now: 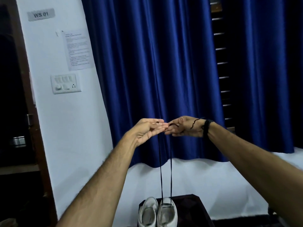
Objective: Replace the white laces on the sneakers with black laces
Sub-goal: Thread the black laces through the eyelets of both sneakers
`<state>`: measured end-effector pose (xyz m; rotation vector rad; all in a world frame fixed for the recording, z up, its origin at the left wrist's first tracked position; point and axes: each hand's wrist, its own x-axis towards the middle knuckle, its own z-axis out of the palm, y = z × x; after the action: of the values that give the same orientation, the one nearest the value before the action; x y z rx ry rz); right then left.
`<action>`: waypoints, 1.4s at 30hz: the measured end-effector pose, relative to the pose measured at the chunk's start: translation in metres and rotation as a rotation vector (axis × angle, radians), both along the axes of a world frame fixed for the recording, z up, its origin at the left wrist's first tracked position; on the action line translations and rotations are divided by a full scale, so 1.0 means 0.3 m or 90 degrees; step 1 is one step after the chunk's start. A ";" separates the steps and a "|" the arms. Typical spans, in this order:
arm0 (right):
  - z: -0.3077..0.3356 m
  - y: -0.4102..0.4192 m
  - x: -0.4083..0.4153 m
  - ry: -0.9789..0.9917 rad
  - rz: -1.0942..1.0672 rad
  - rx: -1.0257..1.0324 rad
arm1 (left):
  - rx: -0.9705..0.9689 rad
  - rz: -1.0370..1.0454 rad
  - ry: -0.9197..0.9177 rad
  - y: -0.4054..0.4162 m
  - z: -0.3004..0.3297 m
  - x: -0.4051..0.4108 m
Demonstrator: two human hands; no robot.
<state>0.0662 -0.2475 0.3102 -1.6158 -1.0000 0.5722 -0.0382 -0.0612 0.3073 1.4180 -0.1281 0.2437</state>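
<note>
Mid-frame, both hands [148,128] [185,126] pinch the black lace [161,169] ends above the right sneaker [167,212]; level both ends before threading on

A grey label [41,14] on the white wall [68,128] reads "WS 01".

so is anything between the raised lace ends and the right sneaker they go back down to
Nothing visible. The black lace hangs free from both hands, left hand and right hand, down to the right sneaker, beside the left sneaker.
</note>
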 end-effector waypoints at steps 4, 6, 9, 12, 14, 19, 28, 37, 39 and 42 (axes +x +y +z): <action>0.044 0.017 -0.045 -0.100 -0.109 -0.046 | -0.016 -0.005 -0.019 -0.013 0.025 0.001; 0.056 0.022 -0.057 -0.178 -0.150 -0.055 | -0.050 -0.025 -0.016 -0.014 0.034 0.003; 0.046 0.020 -0.052 -0.280 -0.252 -0.019 | -0.057 -0.025 -0.012 -0.010 0.038 0.007; 0.010 0.025 -0.028 -0.348 -0.377 0.033 | -0.016 0.009 -0.028 -0.013 0.027 0.007; -0.012 0.034 -0.019 -0.352 -0.423 0.086 | 0.019 0.041 -0.044 -0.020 0.022 0.007; -0.021 0.052 -0.038 -0.253 -0.387 0.226 | 0.096 0.179 -0.086 -0.035 0.020 0.030; 0.006 0.085 -0.061 -0.232 -0.436 0.330 | 0.128 0.368 -0.133 -0.040 0.024 0.054; 0.033 0.132 -0.091 -0.273 -0.450 0.326 | 0.125 0.362 -0.177 -0.058 0.032 0.064; 0.033 0.140 -0.094 -0.282 -0.450 0.332 | 0.122 0.362 -0.187 -0.062 0.031 0.064; 0.036 0.151 -0.100 -0.280 -0.449 0.344 | 0.132 0.361 -0.196 -0.066 0.031 0.060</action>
<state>0.0363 -0.2023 0.3210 -1.4807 -0.7231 -0.5134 -0.0201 -0.0811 0.3166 1.5934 0.0016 0.9394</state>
